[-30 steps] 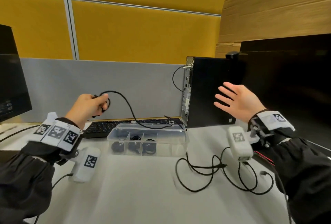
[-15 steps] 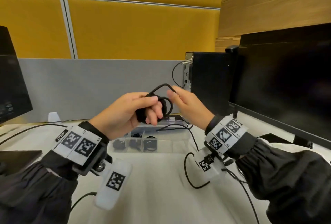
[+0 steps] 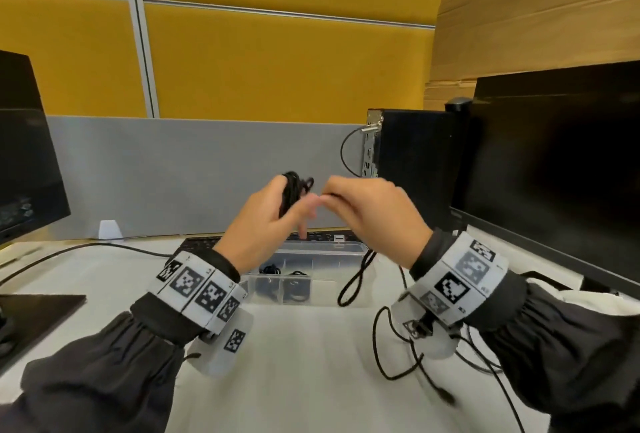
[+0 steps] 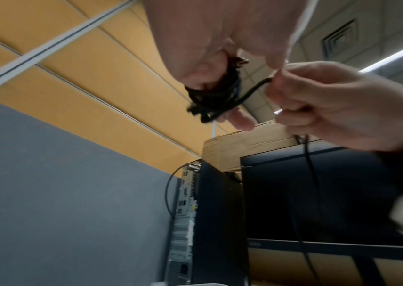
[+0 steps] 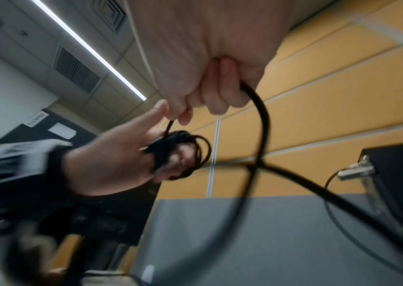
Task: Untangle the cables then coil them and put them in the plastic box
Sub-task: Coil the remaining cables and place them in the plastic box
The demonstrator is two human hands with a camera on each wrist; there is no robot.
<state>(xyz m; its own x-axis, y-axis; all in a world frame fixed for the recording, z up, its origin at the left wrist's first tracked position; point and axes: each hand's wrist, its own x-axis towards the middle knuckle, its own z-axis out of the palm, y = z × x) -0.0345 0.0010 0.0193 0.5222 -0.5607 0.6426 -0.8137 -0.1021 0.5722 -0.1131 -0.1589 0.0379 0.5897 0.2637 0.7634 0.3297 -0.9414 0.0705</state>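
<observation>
Black round cable [image 3: 292, 191], wound in several loops round the curled fingers [image 4: 196, 69] of the left hand [image 3: 265, 224], thumb side towards the camera. Just beside it, pinched between thumb and curled fingers [image 5: 216, 91] of the right hand [image 3: 369, 214]: the free run of that same cable, leaving the coil, passing through the fist and dropping in a long loop [image 3: 356, 280] towards the white desk [image 3: 304, 380]. Both hands raised well above the desk, nearly touching each other, over the clear plastic compartment box [image 3: 325, 261]. Inside the box, towards its left end, small dark coils of cable [image 3: 298, 288] already lying in separate compartments; exact count hard to tell. Box set near the far edge of the desk, just in front of a black keyboard [image 3: 204, 243]. More loose black cable [image 3: 394, 346] sprawled on the desk near the right edge, under the right wrist. Black computer tower [image 3: 412, 169] upright at the far right corner, a black monitor [image 3: 561, 169] beside it, another dark monitor [image 3: 24, 155] at the left edge.
</observation>
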